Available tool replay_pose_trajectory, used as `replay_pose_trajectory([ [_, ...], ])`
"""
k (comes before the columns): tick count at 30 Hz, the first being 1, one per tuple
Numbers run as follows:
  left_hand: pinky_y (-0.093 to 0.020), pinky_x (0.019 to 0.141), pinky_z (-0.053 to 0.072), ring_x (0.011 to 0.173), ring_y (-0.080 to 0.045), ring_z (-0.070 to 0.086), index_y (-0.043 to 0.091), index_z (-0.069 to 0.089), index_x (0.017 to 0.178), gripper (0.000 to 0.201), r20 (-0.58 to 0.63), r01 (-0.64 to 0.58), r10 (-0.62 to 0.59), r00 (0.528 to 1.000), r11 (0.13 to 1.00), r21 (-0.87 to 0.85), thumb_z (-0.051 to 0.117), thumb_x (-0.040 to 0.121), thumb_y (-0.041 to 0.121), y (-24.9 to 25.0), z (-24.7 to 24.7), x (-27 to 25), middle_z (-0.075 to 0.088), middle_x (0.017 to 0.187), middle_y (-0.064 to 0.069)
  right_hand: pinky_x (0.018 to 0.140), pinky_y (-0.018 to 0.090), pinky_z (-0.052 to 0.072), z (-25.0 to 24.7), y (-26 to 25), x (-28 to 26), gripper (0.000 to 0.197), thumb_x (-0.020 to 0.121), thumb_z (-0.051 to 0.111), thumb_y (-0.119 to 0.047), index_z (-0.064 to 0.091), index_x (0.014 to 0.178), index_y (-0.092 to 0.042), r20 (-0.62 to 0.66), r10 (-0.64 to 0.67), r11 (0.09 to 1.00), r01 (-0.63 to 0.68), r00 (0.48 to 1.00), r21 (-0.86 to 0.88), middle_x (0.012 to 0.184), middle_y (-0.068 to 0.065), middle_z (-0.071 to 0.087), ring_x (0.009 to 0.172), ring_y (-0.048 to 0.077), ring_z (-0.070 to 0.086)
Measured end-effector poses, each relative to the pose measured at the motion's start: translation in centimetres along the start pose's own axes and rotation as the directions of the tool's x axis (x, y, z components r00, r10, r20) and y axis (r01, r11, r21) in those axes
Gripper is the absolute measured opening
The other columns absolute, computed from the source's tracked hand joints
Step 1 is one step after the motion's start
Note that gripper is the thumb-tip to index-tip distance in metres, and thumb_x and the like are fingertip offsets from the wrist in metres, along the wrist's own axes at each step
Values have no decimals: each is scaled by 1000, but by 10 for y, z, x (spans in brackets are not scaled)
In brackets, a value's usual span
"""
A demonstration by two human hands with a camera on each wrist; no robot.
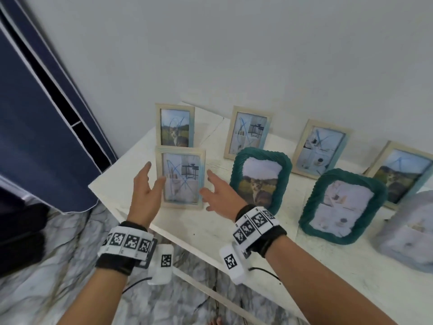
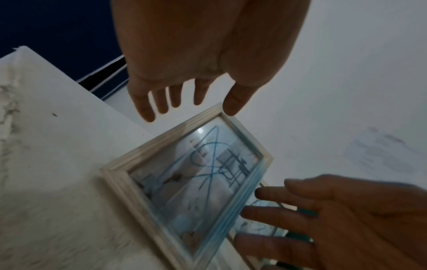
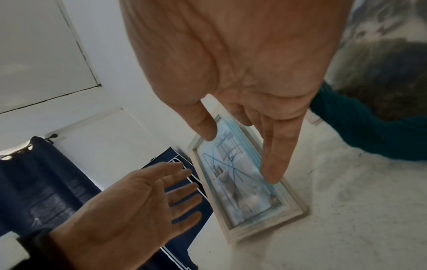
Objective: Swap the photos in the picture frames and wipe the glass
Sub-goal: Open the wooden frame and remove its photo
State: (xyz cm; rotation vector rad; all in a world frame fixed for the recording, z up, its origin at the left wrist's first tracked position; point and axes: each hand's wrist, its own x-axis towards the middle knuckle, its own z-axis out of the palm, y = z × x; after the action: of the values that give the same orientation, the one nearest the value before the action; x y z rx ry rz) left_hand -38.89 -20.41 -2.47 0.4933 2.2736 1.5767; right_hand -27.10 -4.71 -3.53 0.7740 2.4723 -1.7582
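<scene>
A pale wooden picture frame [image 1: 180, 179] stands upright near the left front corner of the white table [image 1: 304, 266]. Blue scribbles cover its glass over a photo of furniture. My left hand [image 1: 153, 174] is open at its left edge, with the thumb by the frame's side. On the other side my right hand [image 1: 208, 184] is open too, fingers straight. Neither hand grips it. The left wrist view shows the left hand [image 2: 184, 102] just above the frame [image 2: 184, 182]. In the right wrist view the frame [image 3: 240, 197] is below the spread right fingers [image 3: 272, 164].
Behind stand several more pale frames, the nearest a cat photo [image 1: 174, 125] and a furniture photo [image 1: 248, 133]. Two teal frames [image 1: 261, 181] [image 1: 342, 207] stand right of my hands, a grey fuzzy one [image 1: 407, 233] at far right. A navy fabric cabinet [image 1: 35, 137] is on the left.
</scene>
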Motion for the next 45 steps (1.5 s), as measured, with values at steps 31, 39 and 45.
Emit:
replay_pose_trajectory([
  [31, -7, 75, 45, 91, 10, 58, 51, 52, 112, 31, 674, -309, 257, 693, 950, -44, 68, 89, 36, 88, 219, -235, 61, 102, 30, 79, 46, 40, -126, 141, -339, 13, 101, 44, -21, 49, 113, -24, -565, 372, 601, 273, 736, 751, 119, 25, 61, 95, 28, 53],
  [39, -41, 116, 33, 142, -7, 32, 42, 4, 154, 130, 777, -162, 131, 615, 986, -38, 75, 52, 82, 90, 284, -300, 28, 157, 14, 69, 31, 51, -137, 152, -394, 24, 98, 47, -39, 46, 111, -17, -609, 241, 646, 343, 756, 682, 96, 7, 69, 84, 20, 66],
  [45, -28, 92, 52, 116, -6, 61, 39, 28, 149, 104, 816, 169, 66, 574, 966, -197, 77, 59, 58, 90, 289, -313, 55, 140, 3, 71, 37, 56, -145, 172, -404, 23, 102, 44, -23, 56, 100, -4, -640, 352, 727, 230, 683, 647, 98, 17, 70, 81, 27, 68],
])
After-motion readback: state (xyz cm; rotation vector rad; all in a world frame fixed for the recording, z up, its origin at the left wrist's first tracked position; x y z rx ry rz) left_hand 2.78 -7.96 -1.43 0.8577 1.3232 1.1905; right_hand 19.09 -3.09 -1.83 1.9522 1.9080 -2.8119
